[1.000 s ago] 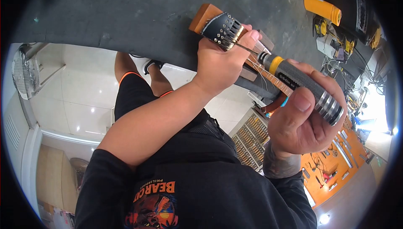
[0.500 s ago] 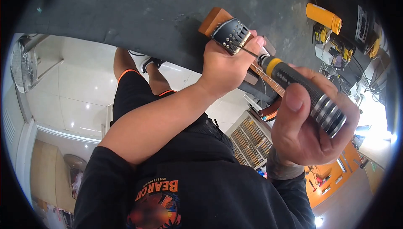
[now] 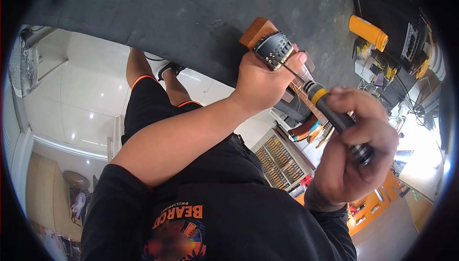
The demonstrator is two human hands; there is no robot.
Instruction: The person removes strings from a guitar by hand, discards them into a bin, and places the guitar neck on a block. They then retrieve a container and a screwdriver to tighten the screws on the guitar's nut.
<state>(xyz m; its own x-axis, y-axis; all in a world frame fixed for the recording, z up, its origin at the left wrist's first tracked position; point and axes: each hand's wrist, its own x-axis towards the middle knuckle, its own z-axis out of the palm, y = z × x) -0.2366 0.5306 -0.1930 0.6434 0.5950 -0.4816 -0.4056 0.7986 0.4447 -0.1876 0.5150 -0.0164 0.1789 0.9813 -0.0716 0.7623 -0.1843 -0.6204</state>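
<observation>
A guitar's dark headstock [image 3: 270, 46] with several small metal screws or posts lies by a brown wooden block [image 3: 258, 32] on the bench. My left hand [image 3: 260, 83] is wrapped around the neck just behind this headstock, thumb and fingertips showing at the far side. In my right hand [image 3: 366, 148] is a screwdriver [image 3: 337, 115] with a dark knurled handle and a yellow ring. Its thin shaft points at the headstock's end; whether the tip touches a screw is too small to tell. The fretted neck [image 3: 315, 109] runs below the screwdriver toward the guitar's colourful body [image 3: 308, 131].
The dark bench mat [image 3: 158, 10] spreads under the headstock. At the right lie a yellow-orange cylinder [image 3: 368, 32], a black case [image 3: 399, 26] and tangled cables [image 3: 416, 100]. Below the bench edge stands a rack of small items [image 3: 282, 160]. A fan [image 3: 23, 62] is at far left.
My right hand's fingers have shifted their hold around the screwdriver handle, with the index finger nearer the yellow ring. The whole view has moved slightly; my left hand keeps its grip.
</observation>
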